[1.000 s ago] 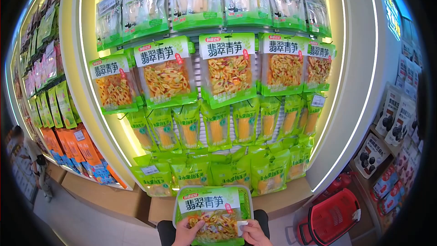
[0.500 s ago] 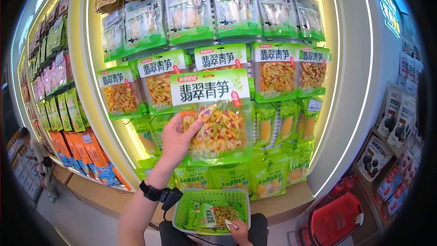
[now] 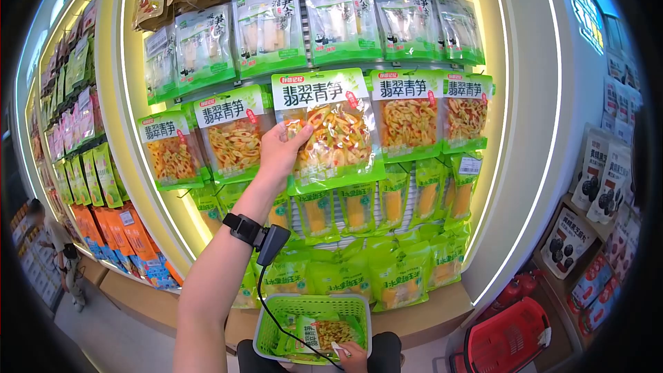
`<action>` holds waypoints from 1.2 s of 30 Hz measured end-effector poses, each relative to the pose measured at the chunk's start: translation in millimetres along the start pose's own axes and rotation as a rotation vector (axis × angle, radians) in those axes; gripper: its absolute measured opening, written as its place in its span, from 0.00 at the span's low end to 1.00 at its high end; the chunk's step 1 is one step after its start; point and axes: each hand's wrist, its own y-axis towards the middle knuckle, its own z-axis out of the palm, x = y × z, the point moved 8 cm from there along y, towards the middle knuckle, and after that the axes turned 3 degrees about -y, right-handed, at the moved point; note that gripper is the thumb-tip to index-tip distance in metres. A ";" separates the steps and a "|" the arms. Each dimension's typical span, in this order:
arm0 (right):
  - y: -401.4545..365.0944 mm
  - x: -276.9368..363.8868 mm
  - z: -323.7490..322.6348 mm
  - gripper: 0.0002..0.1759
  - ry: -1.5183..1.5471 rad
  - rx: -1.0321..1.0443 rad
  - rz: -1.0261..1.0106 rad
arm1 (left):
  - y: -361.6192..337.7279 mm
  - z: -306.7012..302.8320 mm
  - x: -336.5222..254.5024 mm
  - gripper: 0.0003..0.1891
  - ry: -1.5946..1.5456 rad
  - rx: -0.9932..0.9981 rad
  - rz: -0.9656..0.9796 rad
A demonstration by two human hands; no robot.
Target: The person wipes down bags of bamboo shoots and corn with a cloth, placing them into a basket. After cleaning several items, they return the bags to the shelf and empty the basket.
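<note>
The wall bay (image 3: 181, 215) carries hanging bags in stacked rows. A red basket (image 3: 507, 335) stands to its right, apart from the work. In front of the lowest row, at the person's lap, is a green basket (image 3: 264, 338); a pasta-like snack pack (image 3: 333, 333) lies flat in it among green packaging.

The held pack (image 3: 338, 141) is near upright in front of the middle of the second row, face outward, between neighbours of the same print. Whether its top hole is on a hook, or its back touches the bags behind, cannot be told.

The left hand (image 3: 280, 154) grasps the held pack by its left edge, thumb on the front, the other fingers mostly hidden behind. Because the grip is one-sided, the contents may twist the pack; pinch firmly near mid-height, align the top edge with the neighbours, and avoid crushing the window.

The right hand (image 3: 353, 358) is low at the green basket's near right corner, pinching a small white piece (image 3: 338, 349), too small to identify. A wristband (image 3: 243, 229) on the left arm trails a cable (image 3: 262, 293) across the green basket; guard against snagging.
</note>
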 end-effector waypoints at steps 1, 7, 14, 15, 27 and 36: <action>1.0 3.0 -0.7 0.12 -0.027 0.025 0.022 | -0.8 -0.3 0.0 0.16 0.012 -0.021 -0.004; 3.4 15.3 -4.9 0.12 -0.085 0.075 0.058 | 11.3 -8.1 22.6 0.15 0.018 -0.024 -0.086; 4.3 7.7 0.7 0.14 -0.135 0.156 0.079 | 21.7 -10.3 32.1 0.16 0.154 -0.004 -0.081; 5.0 9.3 -0.7 0.14 -0.140 0.158 0.079 | 23.2 -12.2 35.2 0.16 0.149 -0.007 -0.082; -0.3 6.9 0.5 0.14 -0.183 0.189 0.139 | 47.3 -28.4 71.5 0.22 0.346 -0.120 -0.055; -1.3 6.1 4.4 0.12 -0.200 0.182 0.167 | 67.6 -36.2 95.5 0.28 0.487 -0.159 -0.111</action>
